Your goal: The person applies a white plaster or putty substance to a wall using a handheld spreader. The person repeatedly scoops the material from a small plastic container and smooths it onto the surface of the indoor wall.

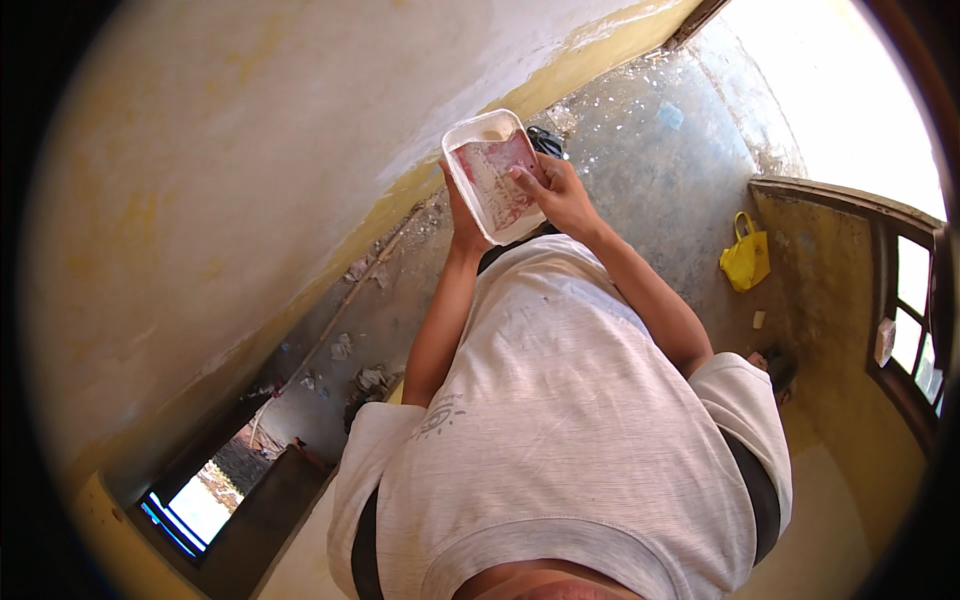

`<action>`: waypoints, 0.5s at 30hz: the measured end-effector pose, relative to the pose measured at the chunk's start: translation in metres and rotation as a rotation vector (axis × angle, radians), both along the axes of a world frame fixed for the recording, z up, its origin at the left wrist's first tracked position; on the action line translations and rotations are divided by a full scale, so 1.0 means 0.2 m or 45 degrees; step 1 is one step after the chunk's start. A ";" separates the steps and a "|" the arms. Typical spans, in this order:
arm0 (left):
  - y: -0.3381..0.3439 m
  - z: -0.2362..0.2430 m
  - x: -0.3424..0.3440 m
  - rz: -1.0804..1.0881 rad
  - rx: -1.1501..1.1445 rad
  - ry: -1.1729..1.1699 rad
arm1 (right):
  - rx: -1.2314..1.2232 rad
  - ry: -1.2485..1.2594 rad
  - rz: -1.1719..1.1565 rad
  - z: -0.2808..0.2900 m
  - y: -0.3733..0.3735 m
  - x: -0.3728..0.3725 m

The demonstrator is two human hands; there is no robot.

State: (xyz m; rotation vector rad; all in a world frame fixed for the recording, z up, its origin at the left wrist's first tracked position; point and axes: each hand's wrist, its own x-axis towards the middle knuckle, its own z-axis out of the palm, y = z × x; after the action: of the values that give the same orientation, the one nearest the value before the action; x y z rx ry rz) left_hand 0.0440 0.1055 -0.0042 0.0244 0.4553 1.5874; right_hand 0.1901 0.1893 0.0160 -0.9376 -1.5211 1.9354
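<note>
A white rectangular paint tray with a pinkish-red stained, whitish-smeared inside is held up in front of my torso. My left hand grips its left side, with most fingers hidden behind it. My right hand holds the right side, its thumb lying over the inside. A dark, crumpled object shows just beyond the tray's right edge; what it is I cannot tell.
A stained wall rises on my left, with a long pole and rubble along its foot. A yellow bag sits on the concrete floor to my right, near a wall with a window.
</note>
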 end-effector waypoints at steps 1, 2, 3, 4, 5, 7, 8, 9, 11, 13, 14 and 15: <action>-0.01 0.00 0.00 0.003 -0.026 0.011 | 0.000 -0.027 0.026 0.00 0.00 0.00; -0.02 -0.02 -0.01 0.007 -0.026 0.009 | 0.001 -0.028 0.031 0.00 0.00 0.01; -0.02 -0.04 -0.01 0.002 -0.025 0.015 | -0.056 0.017 0.056 0.00 0.00 0.02; -0.02 -0.04 -0.01 -0.002 -0.024 0.023 | -0.113 0.064 0.084 0.01 0.00 0.03; -0.03 -0.05 -0.01 0.003 -0.025 0.023 | -0.113 0.064 0.090 0.03 0.00 0.03; -0.02 -0.05 -0.01 0.026 -0.095 0.130 | -0.180 0.132 0.088 0.04 0.00 0.04; -0.02 -0.04 0.00 0.028 -0.096 0.129 | -0.180 0.130 0.090 0.02 0.00 0.04; -0.02 -0.03 0.01 0.024 -0.106 0.161 | -0.276 0.186 0.100 -0.02 0.00 0.04; 0.01 -0.01 0.01 0.024 -0.100 0.191 | -0.355 0.239 0.114 -0.02 0.03 0.03; 0.03 0.00 0.01 0.038 -0.172 0.396 | -0.638 0.425 0.054 0.00 0.05 0.03; 0.04 0.01 0.01 0.041 -0.159 0.397 | -0.625 0.425 0.058 0.02 0.07 0.04; 0.05 0.01 0.01 0.059 -0.174 0.344 | -0.693 0.465 0.015 0.04 0.10 0.05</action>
State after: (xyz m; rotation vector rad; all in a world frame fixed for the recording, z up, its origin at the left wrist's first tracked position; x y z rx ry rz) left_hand 0.0470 0.1155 -0.0022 0.1261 0.7790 1.6016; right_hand 0.1991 0.2088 0.0246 -0.7176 -0.8092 2.4228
